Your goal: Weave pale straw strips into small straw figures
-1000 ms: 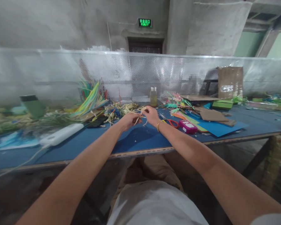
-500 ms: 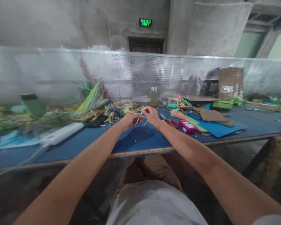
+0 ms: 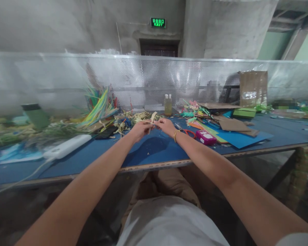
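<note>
Both my arms reach out over a blue table (image 3: pixel 154 153). My left hand (image 3: pixel 140 130) and my right hand (image 3: pixel 165 125) meet above its middle, fingers closed in a pinch on pale straw-like strips (image 3: pixel 152 120) held between them. A gold bracelet (image 3: pixel 174 135) is on my right wrist. Behind the hands lies a heap of loose pale and coloured strips (image 3: pixel 132 120).
A white power strip (image 3: pixel 66 146) with its cable lies at the left. Red-handled scissors (image 3: pixel 188 132), a pink box (image 3: pixel 205 137), blue and coloured paper sheets (image 3: pixel 236 136), cardboard (image 3: pixel 253 89) and a small bottle (image 3: pixel 167 105) stand at the right and back. A perforated metal screen (image 3: pixel 154 80) runs behind.
My hands have drawn slightly closer together and lifted a little. The strip's end now sticks up between them. The view has tilted slightly.
</note>
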Available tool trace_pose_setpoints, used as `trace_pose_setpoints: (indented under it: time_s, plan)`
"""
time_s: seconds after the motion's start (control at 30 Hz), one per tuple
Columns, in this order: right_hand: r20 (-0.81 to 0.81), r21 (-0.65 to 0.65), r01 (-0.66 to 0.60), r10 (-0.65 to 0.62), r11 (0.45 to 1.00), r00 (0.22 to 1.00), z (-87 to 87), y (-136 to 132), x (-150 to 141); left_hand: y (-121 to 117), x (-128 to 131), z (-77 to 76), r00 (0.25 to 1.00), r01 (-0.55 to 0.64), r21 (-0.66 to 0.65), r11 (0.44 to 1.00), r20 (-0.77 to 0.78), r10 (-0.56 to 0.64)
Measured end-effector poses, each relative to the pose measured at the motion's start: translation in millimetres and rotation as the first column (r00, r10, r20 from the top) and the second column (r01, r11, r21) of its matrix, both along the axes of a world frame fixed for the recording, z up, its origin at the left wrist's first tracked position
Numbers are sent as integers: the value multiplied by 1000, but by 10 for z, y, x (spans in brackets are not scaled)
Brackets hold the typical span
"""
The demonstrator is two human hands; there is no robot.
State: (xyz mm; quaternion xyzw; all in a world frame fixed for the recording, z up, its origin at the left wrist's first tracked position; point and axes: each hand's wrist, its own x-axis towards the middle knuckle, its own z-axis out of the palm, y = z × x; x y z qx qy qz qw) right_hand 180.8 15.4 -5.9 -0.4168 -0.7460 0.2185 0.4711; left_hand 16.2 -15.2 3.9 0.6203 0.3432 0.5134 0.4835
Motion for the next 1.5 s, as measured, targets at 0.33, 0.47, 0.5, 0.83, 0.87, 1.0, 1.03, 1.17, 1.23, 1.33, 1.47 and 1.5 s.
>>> trace_pose_setpoints:
  time_s: [0.33,0.47,0.5,0.83,0.87,1.0,1.03,1.17,1.23,1.33,1.47,1.5]
  plan:
    - [39,106,0,-5,994,999,31,-21,-14,-41,5,8,997,-54,-22,998,-60,53]
    - [20,105,-1,-1,994,1000,37,-4,-49,-25,12,11,991,-74,27,997,-106,77]
    - [18,107,-2,1,994,1000,40,-5,-56,-26,15,15,991,-83,36,996,-100,86]
    - [-30,57,-24,25,998,999,72,-51,-55,-73,21,44,991,-103,-29,994,-88,100]
    - [-45,60,-15,17,998,999,74,-50,-49,-67,21,39,993,-91,-18,996,-75,90]
    - [-74,68,-30,36,997,997,74,-39,-21,-32,13,19,999,-28,-5,1000,23,28]
    - [-73,73,-46,51,996,996,73,-36,-14,-23,6,16,998,-27,-10,1000,51,27]
    - [-93,162,39,-24,986,995,87,-41,23,21,-36,5,990,-72,-35,997,115,76]
    - [-119,276,133,-104,952,987,111,-58,48,46,-57,-6,990,-95,-30,995,102,98]
    - [-73,446,176,-160,878,984,145,-82,66,75,-73,-30,994,-101,0,995,30,101]
    - [124,450,80,-151,889,981,128,-65,26,60,-63,-47,995,-63,14,998,-73,63]
    - [160,432,50,-131,901,978,115,-54,13,47,-57,-48,995,-53,10,999,-83,54]
